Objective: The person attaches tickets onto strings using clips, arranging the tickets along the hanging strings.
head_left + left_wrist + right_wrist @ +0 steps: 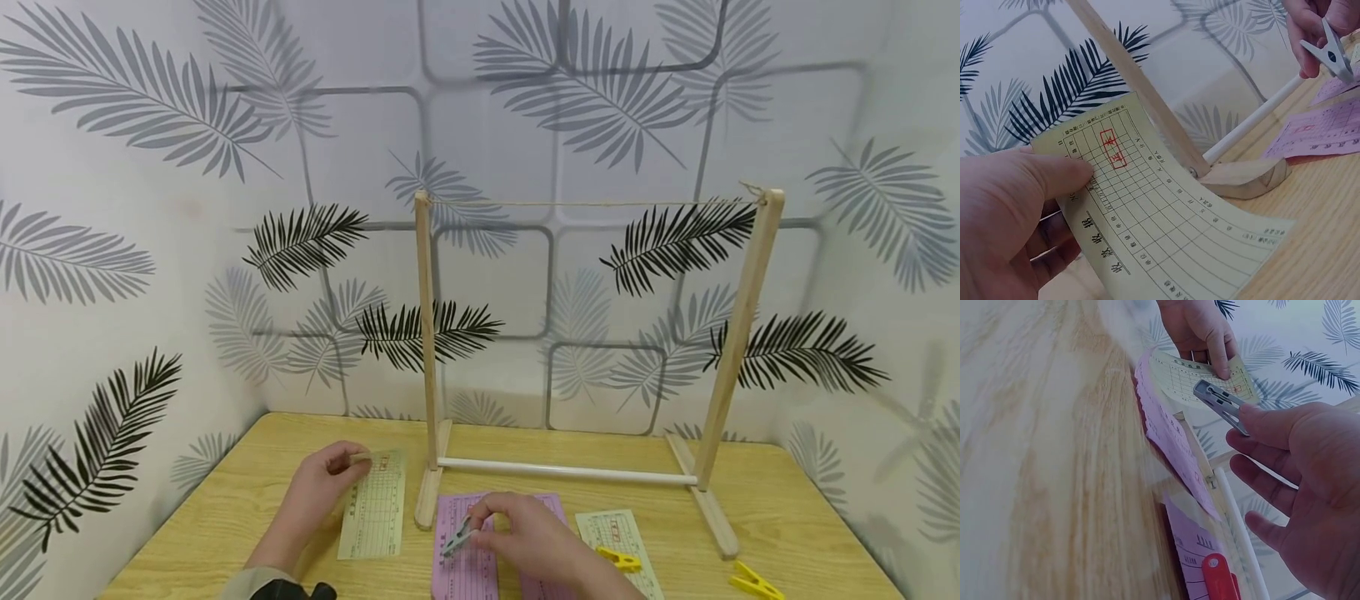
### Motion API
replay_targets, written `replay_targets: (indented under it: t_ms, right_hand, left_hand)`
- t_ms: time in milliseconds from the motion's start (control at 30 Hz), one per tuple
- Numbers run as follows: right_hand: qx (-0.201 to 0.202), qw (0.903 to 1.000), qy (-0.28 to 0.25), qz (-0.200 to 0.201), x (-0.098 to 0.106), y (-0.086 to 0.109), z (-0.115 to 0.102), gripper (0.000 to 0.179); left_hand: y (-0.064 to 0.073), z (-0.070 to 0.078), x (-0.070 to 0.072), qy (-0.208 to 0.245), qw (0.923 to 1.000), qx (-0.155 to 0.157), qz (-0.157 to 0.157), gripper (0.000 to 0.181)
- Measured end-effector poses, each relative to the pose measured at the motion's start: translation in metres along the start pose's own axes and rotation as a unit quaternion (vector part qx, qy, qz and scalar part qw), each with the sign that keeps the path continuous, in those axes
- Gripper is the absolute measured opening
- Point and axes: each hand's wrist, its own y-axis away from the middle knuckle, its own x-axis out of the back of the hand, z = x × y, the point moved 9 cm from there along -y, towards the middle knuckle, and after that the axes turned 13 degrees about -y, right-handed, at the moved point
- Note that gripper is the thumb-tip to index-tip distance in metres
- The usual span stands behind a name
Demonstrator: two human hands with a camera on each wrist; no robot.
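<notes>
My left hand (318, 487) pinches the top edge of a pale green receipt slip (373, 512) between thumb and fingers. The slip bends away from the thumb in the left wrist view, its printed grid and red stamp showing. A grey clothespin (1219, 400) is pinched by its handle end between the thumb and index finger of my right hand (1316, 481), while the other fingers are spread. That hand is above two purple receipt slips (453, 571) on the table, partly hiding them in the head view.
Behind the slips stands a wooden frame (738, 333) with a string (592, 203) across its top and a white rod (562, 472) low down. To the right lie another green slip (600, 525) and yellow clothespins (756, 581). A red clothespin (1219, 578) overlaps one purple slip.
</notes>
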Motion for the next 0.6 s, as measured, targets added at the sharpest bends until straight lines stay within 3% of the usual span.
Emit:
replay_targets:
  t_ms: [333, 600]
  right_hand:
    - [0.004, 1.0000, -0.004, -0.006, 0.004, -0.001, -0.007, 0.011]
    - [0.016, 0.9997, 0.010, 0.017, 0.011, 0.001, -0.021, 0.017]
  left_hand:
    - [0.002, 0.019, -0.005, 0.023, 0.9996, 0.001, -0.015, 0.043]
    - [0.004, 0.040, -0.003, 0.009, 0.9996, -0.027, -0.004, 0.038]
